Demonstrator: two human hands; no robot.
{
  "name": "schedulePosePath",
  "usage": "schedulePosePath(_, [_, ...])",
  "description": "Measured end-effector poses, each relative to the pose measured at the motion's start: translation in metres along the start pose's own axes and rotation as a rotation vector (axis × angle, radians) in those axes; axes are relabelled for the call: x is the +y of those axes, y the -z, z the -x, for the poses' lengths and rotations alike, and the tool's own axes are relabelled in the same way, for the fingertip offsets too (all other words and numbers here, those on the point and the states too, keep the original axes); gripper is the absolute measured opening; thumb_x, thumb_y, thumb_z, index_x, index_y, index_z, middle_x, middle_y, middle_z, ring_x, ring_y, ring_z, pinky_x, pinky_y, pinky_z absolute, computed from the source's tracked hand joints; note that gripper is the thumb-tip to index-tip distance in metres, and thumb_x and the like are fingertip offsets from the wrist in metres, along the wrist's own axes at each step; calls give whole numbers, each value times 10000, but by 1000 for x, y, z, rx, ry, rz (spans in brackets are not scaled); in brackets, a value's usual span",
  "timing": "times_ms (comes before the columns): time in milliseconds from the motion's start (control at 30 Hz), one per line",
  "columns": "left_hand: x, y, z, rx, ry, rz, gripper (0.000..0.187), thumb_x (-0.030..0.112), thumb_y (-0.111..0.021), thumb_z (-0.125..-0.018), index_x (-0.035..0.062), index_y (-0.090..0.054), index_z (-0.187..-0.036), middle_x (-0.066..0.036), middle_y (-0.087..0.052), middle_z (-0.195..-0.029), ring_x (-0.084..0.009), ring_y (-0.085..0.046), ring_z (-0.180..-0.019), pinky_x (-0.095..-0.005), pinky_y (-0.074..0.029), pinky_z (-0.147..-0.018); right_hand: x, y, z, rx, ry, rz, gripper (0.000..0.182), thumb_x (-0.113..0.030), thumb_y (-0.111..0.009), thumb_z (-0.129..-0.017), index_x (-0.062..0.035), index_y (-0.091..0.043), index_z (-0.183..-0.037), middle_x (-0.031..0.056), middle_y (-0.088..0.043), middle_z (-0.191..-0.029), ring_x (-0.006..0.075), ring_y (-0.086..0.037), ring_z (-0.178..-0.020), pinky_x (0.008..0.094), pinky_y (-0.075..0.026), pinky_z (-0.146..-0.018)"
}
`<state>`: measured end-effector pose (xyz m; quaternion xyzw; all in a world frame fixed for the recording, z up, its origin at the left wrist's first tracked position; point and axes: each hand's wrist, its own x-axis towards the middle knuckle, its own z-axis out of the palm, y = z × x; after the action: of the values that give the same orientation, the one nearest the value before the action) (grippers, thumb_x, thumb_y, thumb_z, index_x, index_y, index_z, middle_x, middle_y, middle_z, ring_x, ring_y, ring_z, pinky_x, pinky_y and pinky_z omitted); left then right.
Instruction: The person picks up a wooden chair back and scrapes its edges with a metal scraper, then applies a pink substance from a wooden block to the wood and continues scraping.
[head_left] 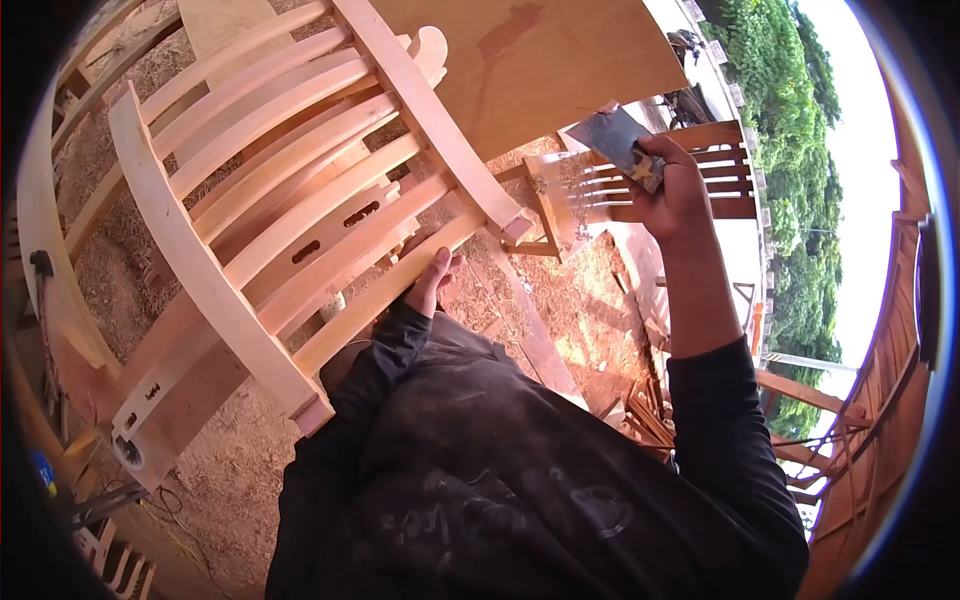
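Observation:
My right hand (675,192) is raised at the upper right, its fingers closed on a dark flat piece (612,138) that looks like a sheet or scraper, with a small tan patch near the thumb. Lower and to the left, my left hand (432,282) rests at the edge of the nearest slat (385,292) of a pale wooden slatted frame (425,120), the thumb on top and the other fingers partly hidden behind the slat. The frame has several curved slats between two curved rails.
Beneath the frame lies a board with oval slots (305,252). A large plywood sheet (540,70) is at the top. Another slatted wooden piece (715,170) stands behind my right hand. Wood scraps (650,418) lie on the ground at the right, with trees (790,120) beyond.

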<state>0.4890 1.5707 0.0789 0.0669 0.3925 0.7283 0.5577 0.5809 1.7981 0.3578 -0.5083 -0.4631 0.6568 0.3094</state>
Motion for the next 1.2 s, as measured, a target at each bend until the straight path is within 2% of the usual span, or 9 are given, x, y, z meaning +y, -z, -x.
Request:
schedulePosePath(133, [1, -7, 2, 37, -9, -72, 609, 479, -600, -987, 124, -417, -1446, -41, -631, -1247, -175, -678, -1074, -295, -507, -838, 51, 67, 32, -205, -17, -172, 467, -20, -636, -867, 50, -531, -1317, 151, -686, -1167, 249, -700, -1045, 402, -569, -947])
schedulePosePath(333, [-7, -6, 1, 173, 103, 15, 478, 443, -557, -995, 99, -544, -1327, -86, -668, -1210, -195, -688, -1025, -308, -531, -799, 149, 126, 57, -119, -271, -450, 504, 64, -626, -845, 1, -502, -1329, 152, -683, -1142, 288, -703, -1022, 516, -574, -924])
schedulePosePath(467, [3, -23, 21, 184, 193, -292, 394, 252, -585, -994, 25, -542, -1314, -100, -705, -1088, -179, -715, -851, -272, -553, -674, 182, 125, 52, -180, -369, -582, 426, 59, -614, -884, 2, -528, -1298, 139, -694, -1089, 259, -716, -963, 481, -600, -873])
schedulePosePath(567, [27, -64, 54, 230, -99, -928, 264, 110, -642, -948, -51, -631, -1156, -93, -710, -991, -99, -659, -730, -214, -512, -619, 196, 114, 48, -267, -346, -605, 404, 21, -628, -907, 19, -536, -1300, 118, -692, -1046, 211, -700, -923, 397, -592, -829])
schedulePosePath(667, [66, -83, 50, 260, -495, -1454, 296, 60, -683, -877, -38, -648, -1155, -127, -706, -1013, -150, -681, -843, -271, -550, -732, 223, 104, 44, -281, -211, -351, 355, -14, -629, -912, 7, -584, -1264, 84, -677, -1020, 146, -647, -905, 309, -526, -835])
schedulePosePath(700, [79, -74, 40, 208, -440, -1600, 485, 77, -733, -824, -30, -592, -1275, -162, -676, -1131, -216, -669, -1015, -331, -544, -882, 211, 103, 51, -233, -212, -290, 344, -31, -634, -904, -6, -607, -1245, 71, -677, -1007, 127, -622, -889, 301, -506, -826])
schedulePosePath(833, [93, -58, 4, -151, -125, -1891, 870, 163, -817, -751, -15, -379, -1481, -215, -577, -1349, -301, -558, -1266, -401, -434, -1075, 230, 86, 53, -223, -160, -449, 325, -33, -630, -888, -6, -626, -1212, 83, -685, -967, 123, -619, -850, 308, -509, -766])
schedulePosePath(933, [82, -64, -5, -108, -57, -1965, 839, 205, -824, -748, -12, -423, -1452, -231, -584, -1336, -300, -583, -1242, -387, -448, -1058, 224, 88, 57, -251, -166, -402, 311, -52, -656, -886, 1, -630, -1191, 67, -663, -1009, 138, -606, -952, 316, -486, -885])
schedulePosePath(1200, [74, -47, -15, -69, -185, -1885, 586, 274, -764, -816, 34, -579, -1318, -171, -704, -1138, -318, -695, -1040, -376, -531, -894, 230, 61, 68, -68, -72, -356, 323, -74, -621, -877, 24, -634, -1184, 115, -695, -978, 159, -636, -905, 332, -510, -854])
